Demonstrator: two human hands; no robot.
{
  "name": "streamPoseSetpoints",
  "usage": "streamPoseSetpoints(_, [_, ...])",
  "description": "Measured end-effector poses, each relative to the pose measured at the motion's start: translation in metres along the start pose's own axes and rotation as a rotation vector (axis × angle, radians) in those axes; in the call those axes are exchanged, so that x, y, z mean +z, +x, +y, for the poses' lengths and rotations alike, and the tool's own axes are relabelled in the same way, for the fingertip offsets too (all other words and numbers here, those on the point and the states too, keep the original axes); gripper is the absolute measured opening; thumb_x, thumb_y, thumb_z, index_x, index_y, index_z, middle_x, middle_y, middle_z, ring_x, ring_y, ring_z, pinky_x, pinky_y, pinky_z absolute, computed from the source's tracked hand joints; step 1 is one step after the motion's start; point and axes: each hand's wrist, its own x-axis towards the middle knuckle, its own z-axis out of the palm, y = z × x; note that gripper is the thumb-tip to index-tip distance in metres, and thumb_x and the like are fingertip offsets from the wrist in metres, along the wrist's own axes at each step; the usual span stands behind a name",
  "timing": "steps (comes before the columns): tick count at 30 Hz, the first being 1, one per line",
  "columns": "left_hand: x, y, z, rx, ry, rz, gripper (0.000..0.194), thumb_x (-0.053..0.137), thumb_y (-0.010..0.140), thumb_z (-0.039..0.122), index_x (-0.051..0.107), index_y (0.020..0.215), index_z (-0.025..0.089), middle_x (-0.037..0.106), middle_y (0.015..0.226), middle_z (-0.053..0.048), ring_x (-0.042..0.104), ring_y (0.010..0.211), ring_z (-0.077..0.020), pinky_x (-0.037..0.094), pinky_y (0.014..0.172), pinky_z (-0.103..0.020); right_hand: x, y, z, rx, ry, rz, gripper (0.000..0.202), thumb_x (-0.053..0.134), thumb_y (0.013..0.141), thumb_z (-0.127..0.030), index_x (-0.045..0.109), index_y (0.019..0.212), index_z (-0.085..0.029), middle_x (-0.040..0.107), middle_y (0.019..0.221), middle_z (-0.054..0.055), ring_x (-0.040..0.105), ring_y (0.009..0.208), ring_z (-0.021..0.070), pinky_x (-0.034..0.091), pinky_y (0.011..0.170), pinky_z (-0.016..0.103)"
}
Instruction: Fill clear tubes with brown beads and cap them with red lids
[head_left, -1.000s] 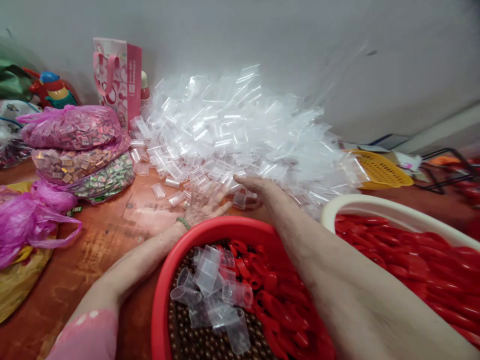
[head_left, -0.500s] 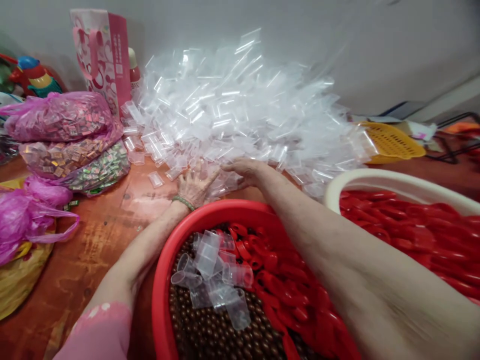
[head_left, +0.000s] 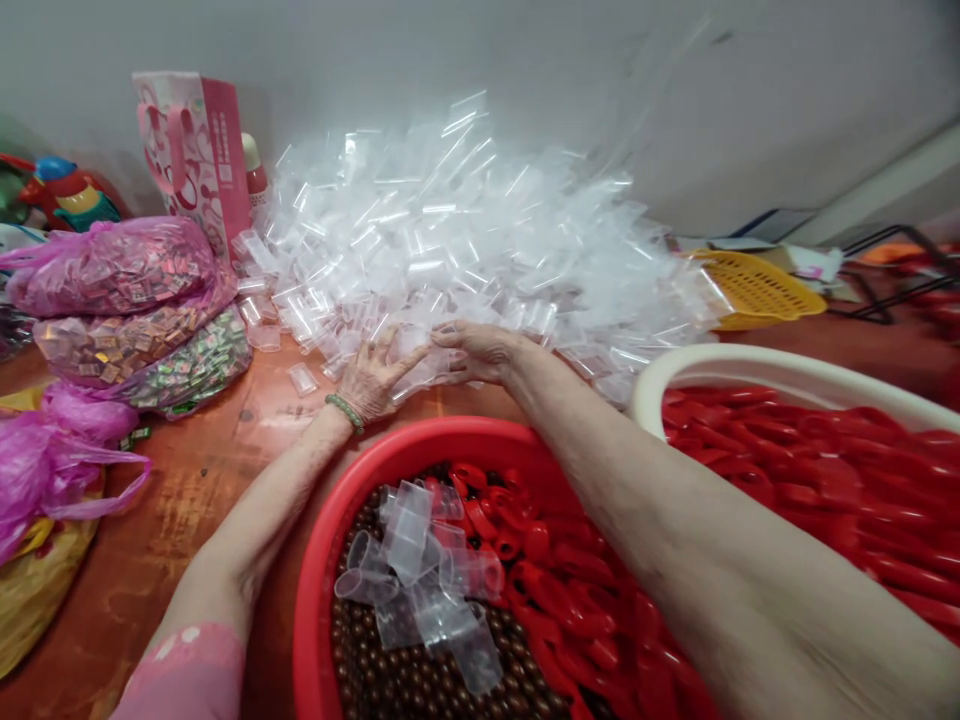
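A big heap of clear plastic sleeves (head_left: 450, 230) lies against the wall. My left hand (head_left: 375, 377), with a green bead bracelet at the wrist, rests at the heap's front edge, fingers spread. Facing it from the right, my right hand (head_left: 476, 352) touches the same edge with its fingers apart and curved; some sleeves lie between the two hands. Below them stands a red basin (head_left: 307, 600) holding brown beads (head_left: 405, 665), red plastic pieces (head_left: 562, 590) and several clear sleeves (head_left: 439, 600).
On the left are filled pink bags (head_left: 127, 265), a purple bag (head_left: 67, 440) and a pink-and-white paper bag (head_left: 187, 150). At right, a white tub (head_left: 649, 390) holds red pieces, with a yellow basket (head_left: 765, 290) behind.
The view has shifted, so most things sit lower and slightly left. My left hand has drawn back a little at the heap's edge, and my right hand's fingers are more spread.
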Motion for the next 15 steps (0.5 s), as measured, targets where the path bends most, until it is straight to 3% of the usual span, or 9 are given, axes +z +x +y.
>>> streamPoseSetpoints(4, [-0.005, 0.006, -0.008, 0.051, 0.017, 0.070, 0.058, 0.058, 0.087, 0.035, 0.043, 0.141, 0.020, 0.026, 0.154, -0.020, 0.033, 0.137, -0.0387, 0.033, 0.105, -0.053, 0.000, -0.003, -0.008, 0.018, 0.155, 0.033, 0.015, 0.060, 0.090, -0.026, 0.058, 0.102, -0.018, 0.064, 0.091, 0.003, 0.063, 0.072, 0.0147, 0.057, 0.065, 0.034])
streamPoseSetpoints(7, [-0.020, 0.011, -0.007, 0.056, 0.029, 0.129, 0.057, 0.058, 0.088, 0.037, 0.044, 0.141, 0.023, 0.027, 0.153, -0.019, 0.031, 0.138, -0.0381, 0.031, 0.105, -0.054, -0.004, -0.013, -0.020, -0.015, 0.243, 0.070, 0.009, 0.062, 0.084, -0.018, 0.054, 0.088, -0.021, 0.060, 0.078, -0.001, 0.059, 0.061, 0.0139, 0.056, 0.061, 0.037])
streamPoseSetpoints(11, [-0.056, 0.014, 0.012, 0.127, 0.043, 0.246, 0.056, 0.052, 0.090, 0.040, 0.040, 0.143, 0.025, 0.026, 0.154, -0.017, 0.035, 0.135, -0.0358, 0.033, 0.104, -0.054, -0.010, -0.045, -0.034, -0.116, 0.322, 0.115, 0.014, 0.062, 0.081, -0.018, 0.054, 0.092, -0.024, 0.058, 0.079, -0.004, 0.054, 0.058, 0.0105, 0.054, 0.061, 0.033])
streamPoseSetpoints(15, [-0.098, 0.005, 0.047, 0.217, 0.032, 0.263, 0.060, 0.053, 0.089, 0.026, 0.034, 0.146, 0.028, 0.023, 0.156, -0.012, 0.031, 0.137, -0.0342, 0.033, 0.105, -0.052, -0.008, -0.090, -0.038, -0.251, 0.393, 0.098, 0.026, 0.067, 0.077, -0.018, 0.058, 0.100, -0.024, 0.064, 0.089, -0.003, 0.054, 0.063, 0.0088, 0.049, 0.064, 0.027])
